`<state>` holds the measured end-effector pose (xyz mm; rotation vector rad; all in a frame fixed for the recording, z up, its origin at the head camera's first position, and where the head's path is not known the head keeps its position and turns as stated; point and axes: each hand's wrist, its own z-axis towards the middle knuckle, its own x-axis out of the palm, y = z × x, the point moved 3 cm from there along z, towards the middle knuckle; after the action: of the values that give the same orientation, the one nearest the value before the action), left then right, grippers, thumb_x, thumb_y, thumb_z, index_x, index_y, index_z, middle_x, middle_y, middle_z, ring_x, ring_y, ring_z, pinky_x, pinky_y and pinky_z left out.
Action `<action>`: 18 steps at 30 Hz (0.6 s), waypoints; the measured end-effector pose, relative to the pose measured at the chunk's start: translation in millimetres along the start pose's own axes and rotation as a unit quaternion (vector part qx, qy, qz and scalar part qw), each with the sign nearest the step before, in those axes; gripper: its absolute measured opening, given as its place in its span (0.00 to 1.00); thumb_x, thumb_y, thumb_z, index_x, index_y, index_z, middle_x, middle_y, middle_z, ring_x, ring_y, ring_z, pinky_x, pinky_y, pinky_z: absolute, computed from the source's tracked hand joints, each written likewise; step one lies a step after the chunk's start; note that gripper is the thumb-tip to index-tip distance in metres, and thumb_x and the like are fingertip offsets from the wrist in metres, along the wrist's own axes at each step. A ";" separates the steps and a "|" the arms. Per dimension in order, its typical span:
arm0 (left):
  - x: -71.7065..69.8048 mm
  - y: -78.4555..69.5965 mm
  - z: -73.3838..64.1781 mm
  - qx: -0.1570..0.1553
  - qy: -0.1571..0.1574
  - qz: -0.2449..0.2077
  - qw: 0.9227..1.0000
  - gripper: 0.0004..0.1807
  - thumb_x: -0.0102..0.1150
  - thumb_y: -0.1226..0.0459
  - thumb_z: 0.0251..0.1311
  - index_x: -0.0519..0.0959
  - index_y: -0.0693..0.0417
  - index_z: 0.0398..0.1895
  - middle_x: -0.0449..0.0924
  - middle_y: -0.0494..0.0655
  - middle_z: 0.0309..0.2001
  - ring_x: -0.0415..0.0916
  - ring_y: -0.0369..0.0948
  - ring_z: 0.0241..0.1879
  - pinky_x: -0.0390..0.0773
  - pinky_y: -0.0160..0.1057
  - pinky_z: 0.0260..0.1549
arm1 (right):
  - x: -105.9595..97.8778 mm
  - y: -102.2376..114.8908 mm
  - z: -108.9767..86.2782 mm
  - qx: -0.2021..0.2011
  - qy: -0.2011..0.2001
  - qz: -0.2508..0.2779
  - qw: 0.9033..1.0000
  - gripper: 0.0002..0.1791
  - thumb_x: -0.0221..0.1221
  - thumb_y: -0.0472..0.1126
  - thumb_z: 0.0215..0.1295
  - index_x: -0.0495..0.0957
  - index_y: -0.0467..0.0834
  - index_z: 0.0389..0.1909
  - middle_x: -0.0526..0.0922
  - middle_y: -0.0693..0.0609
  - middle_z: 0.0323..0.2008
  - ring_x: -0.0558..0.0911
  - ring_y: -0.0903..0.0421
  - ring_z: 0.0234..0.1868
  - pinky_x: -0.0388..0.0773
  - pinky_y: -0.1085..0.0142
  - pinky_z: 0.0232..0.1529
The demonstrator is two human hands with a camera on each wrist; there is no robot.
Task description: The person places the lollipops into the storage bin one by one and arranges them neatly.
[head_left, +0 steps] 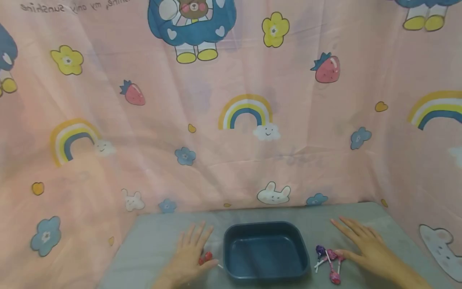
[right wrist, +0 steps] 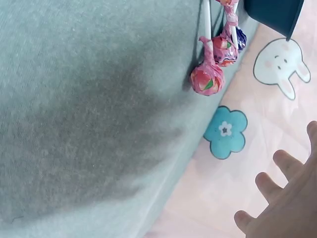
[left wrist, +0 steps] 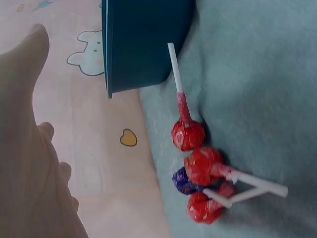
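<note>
My left hand (head_left: 187, 253), its fingers spread, is over the left side of the table, partly covering several lollipops. In the left wrist view these are red-wrapped lollipops (left wrist: 188, 135) with white sticks, plus one purple lollipop (left wrist: 184, 181), lying in a loose cluster. Fingers outstretched, my right hand (head_left: 371, 249) is beside another small pile on the right: pink-wrapped lollipops (head_left: 335, 277) and a purple one (head_left: 320, 250). Its thumb overlaps the pile's edge in the head view; contact there I cannot tell. Neither hand holds anything. Between them stands a dark blue rectangular bin (head_left: 267, 257).
A grey-green cloth (head_left: 144, 241) covers the table. Behind it and at both sides hangs a pink curtain (head_left: 159, 128) printed with rainbows, flowers, strawberries and bunnies. The bin's walls (left wrist: 143, 44) rise close to the left-hand lollipops.
</note>
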<state>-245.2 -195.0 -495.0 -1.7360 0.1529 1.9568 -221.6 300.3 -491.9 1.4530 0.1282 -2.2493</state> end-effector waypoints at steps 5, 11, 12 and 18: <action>15.8 2.3 5.1 0.001 0.003 0.006 1.000 0.48 0.48 0.33 0.56 0.36 0.27 0.74 0.32 0.40 0.77 0.36 0.58 0.75 0.42 0.73 0.64 | 3.3 -3.5 -1.1 0.012 0.002 0.018 1.000 0.43 0.63 0.57 0.55 0.56 0.58 0.71 0.59 0.52 0.72 0.38 0.66 0.76 0.37 0.34 0.67; 27.2 -4.0 7.6 0.006 0.009 0.029 1.000 0.48 0.39 0.28 0.54 0.41 0.33 0.75 0.36 0.45 0.77 0.41 0.59 0.74 0.47 0.71 0.64 | 8.3 -6.6 -1.3 0.024 0.008 0.039 0.999 0.43 0.65 0.56 0.53 0.59 0.58 0.70 0.65 0.45 0.67 0.68 0.40 0.60 0.56 0.38 0.52; 29.1 -4.7 7.5 0.003 0.013 0.031 0.999 0.49 0.38 0.27 0.53 0.41 0.33 0.75 0.37 0.45 0.77 0.41 0.59 0.74 0.48 0.71 0.64 | 9.3 -6.6 -1.5 0.025 0.008 0.043 0.999 0.43 0.66 0.55 0.52 0.59 0.58 0.69 0.67 0.43 0.66 0.69 0.38 0.58 0.57 0.38 0.52; 35.1 -8.1 5.6 -0.007 0.042 0.009 0.999 0.48 0.36 0.27 0.53 0.38 0.29 0.74 0.34 0.43 0.77 0.37 0.58 0.75 0.44 0.71 0.65 | 14.1 -7.5 -2.5 0.035 0.018 0.057 0.998 0.41 0.66 0.54 0.52 0.61 0.58 0.68 0.71 0.39 0.62 0.71 0.38 0.58 0.59 0.40 0.50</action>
<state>-248.3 -175.2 -525.5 -1.8330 0.1846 1.9023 -227.5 303.2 -506.7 1.4972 -0.0206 -2.1574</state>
